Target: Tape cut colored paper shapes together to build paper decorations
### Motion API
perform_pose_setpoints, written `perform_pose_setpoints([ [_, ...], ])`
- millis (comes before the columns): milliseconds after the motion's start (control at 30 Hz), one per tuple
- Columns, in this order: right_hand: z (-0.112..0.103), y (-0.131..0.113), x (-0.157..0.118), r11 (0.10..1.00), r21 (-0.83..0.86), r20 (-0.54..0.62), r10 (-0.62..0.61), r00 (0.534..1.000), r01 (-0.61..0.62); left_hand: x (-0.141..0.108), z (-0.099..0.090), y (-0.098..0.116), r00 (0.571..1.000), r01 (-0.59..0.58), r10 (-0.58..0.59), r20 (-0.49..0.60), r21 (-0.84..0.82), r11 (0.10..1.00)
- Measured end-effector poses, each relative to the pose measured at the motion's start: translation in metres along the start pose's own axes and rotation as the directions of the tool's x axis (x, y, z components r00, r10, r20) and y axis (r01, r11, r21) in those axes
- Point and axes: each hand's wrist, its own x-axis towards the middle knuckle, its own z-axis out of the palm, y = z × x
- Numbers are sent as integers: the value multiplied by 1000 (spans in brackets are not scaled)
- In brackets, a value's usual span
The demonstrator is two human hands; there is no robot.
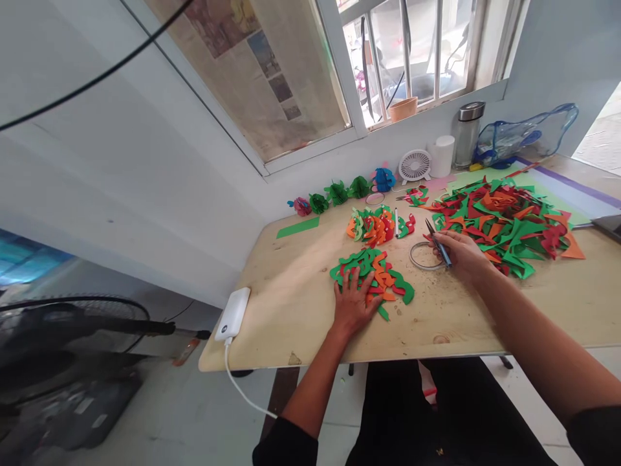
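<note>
My left hand (353,304) lies flat with its fingers spread on a small pile of wavy cut pieces (361,259) in green, red and orange, which look like paper or foam sheet. In my right hand (463,252) is a slim, dark pointed tool with a blue handle (441,251); its tip points up and away from me, and I cannot tell its exact kind. Just left of that hand lies a thin grey ring (418,264), partly behind the tool. Beyond the left-hand pile sits another heap of curly cut pieces (373,228), with a white pen-like stick (396,223) on its right.
A large heap of coloured scraps (519,226) covers the table's right side. Paper flowers (336,192) line the wall beside a small white fan (415,166), a white cylinder (442,157) and a glass bottle (466,139). A white power bank (233,314) lies at the left edge.
</note>
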Motion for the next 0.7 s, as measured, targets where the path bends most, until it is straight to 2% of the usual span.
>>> perform_pose_setpoints([
  [133, 2, -3, -2, 1000, 18, 7, -1, 1000, 0, -2, -8, 11, 990, 76, -75, -122, 6, 997],
  [200, 4, -4, -3, 999, 33, 8, 1, 1000, -2, -5, -12, 23, 984, 67, -65, -166, 9, 998],
  [267, 5, -5, -4, 999, 44, 4, 4, 1000, -5, -7, -14, 40, 987, -14, 14, -162, 7, 1000],
  [333, 6, -5, -5, 999, 51, 2, 11, 1000, -11, -6, -13, 57, 978, -161, 158, -133, -8, 987],
  [433, 6, -5, -5, 998, 59, -1, 13, 1000, -13, 1, -8, 73, 936, -342, 339, -93, -18, 939],
  [533, 4, -4, -3, 998, 60, -1, 8, 1000, -8, 9, -2, 70, 918, -385, 384, -94, 8, 923],
  [633, 2, -3, -2, 999, 50, 19, 2, 1000, -3, 10, 1, 53, 918, -374, 376, -126, 38, 927],
  [700, 2, -3, -2, 998, 57, 36, -5, 999, 3, 6, 3, 39, 903, -399, 402, -150, 46, 916],
])
